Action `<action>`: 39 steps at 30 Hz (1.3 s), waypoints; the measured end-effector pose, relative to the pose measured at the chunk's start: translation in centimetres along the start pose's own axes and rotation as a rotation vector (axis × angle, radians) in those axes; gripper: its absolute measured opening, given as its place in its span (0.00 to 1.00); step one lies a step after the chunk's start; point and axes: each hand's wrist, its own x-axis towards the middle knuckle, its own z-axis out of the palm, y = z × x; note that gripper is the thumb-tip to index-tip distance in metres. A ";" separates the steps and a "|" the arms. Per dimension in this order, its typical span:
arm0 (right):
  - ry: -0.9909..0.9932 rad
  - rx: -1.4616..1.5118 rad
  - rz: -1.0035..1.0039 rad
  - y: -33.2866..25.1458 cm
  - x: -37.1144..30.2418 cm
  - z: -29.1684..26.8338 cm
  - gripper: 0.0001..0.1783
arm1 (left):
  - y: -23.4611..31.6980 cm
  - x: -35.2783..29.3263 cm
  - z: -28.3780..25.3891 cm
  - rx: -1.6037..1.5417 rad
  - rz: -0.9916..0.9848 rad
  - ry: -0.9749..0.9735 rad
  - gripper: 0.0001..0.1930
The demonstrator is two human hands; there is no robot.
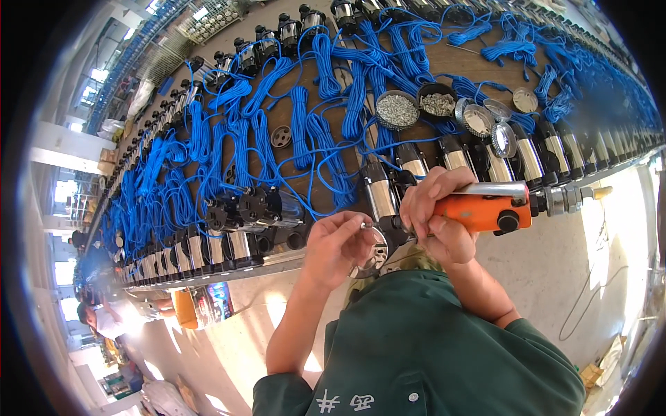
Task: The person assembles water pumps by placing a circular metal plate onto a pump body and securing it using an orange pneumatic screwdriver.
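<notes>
My right hand [440, 211] is wrapped round an orange air screwdriver [479, 211], its silver lever under my fingers and its nose pointing left. Close to that nose, my left hand [338, 243] is closed in a pinch on a small metal screw [365, 225]. A shiny round metal part [375, 258] shows beside and below my left fingers; whether they also grip it, I cannot tell. Just beyond my hands stands a steel-bodied pump [380, 193] with a black top, at the bench's near edge. The screwdriver's very tip is hard to make out.
Rows of steel pumps [239, 247] line both bench edges. Bundled blue cables [325, 66] cover much of the brown bench [444, 59]. Two bowls of small metal pieces [397, 111] stand beyond my right hand, near several round metal caps [479, 120]. Another person [107, 320] is at far left.
</notes>
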 end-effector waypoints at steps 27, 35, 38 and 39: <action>-0.130 -0.187 0.213 3.3 -4.0 -1.0 0.17 | -9.0 -6.1 -5.2 0.539 0.504 0.680 0.29; -0.124 -0.180 0.259 3.2 -3.6 -0.7 0.17 | -10.7 -2.9 -3.8 1.314 0.804 0.739 0.57; -0.132 -0.187 0.252 3.0 -3.6 -0.8 0.18 | -9.9 -2.8 -3.9 1.287 0.796 0.686 0.55; -0.123 -0.169 0.254 3.1 -3.6 -0.8 0.18 | -9.5 -2.8 -4.2 1.280 0.784 0.654 0.55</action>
